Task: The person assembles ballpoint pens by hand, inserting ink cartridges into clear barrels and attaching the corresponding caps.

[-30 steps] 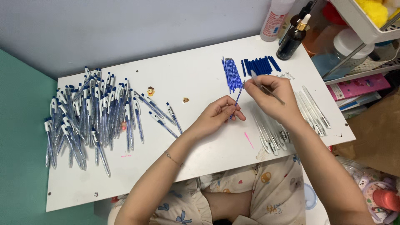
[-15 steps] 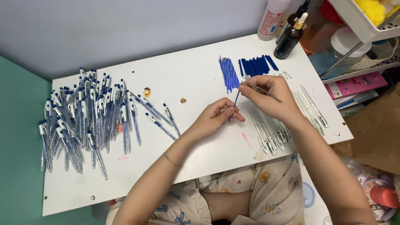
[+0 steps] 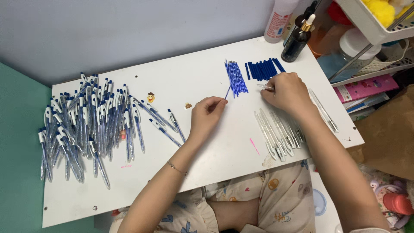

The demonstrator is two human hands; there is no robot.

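- The left hand (image 3: pixel 208 113) is pinching a thin blue refill (image 3: pixel 227 91) between thumb and fingertips, its far end slanting up towards the bundle of blue refills (image 3: pixel 236 78) lying just beyond it.
- The right hand (image 3: pixel 288 91) is curling nearly closed around a clear pen barrel (image 3: pixel 265 87), whose tip is poking out to the left of the fingers.
- Compared with a moment ago, the two hands are sitting further apart: the refill and the barrel were close together between the hands then, and now the refill is angling away towards the bundle while the barrel is staying up beside the row of dark blue caps (image 3: pixel 263 70). Judging by that, the two parts are not yet joined.
- Below the right hand, a row of clear empty barrels (image 3: pixel 278 131) is lying side by side near the front edge.
- Well to the left, a large heap of finished blue-and-white pens (image 3: pixel 86 125) is spreading across the white surface (image 3: pixel 207 159), with a few strays trailing towards the left hand.
- A small pink scrap (image 3: pixel 254 146) is lying between the arms.
- At the far right corner, a white bottle (image 3: pixel 280 19) and a dark dropper bottle (image 3: pixel 297 39) are standing by the grey wall (image 3: pixel 129 34), with a wire rack (image 3: pixel 375 34) holding jars and booklets beside them.
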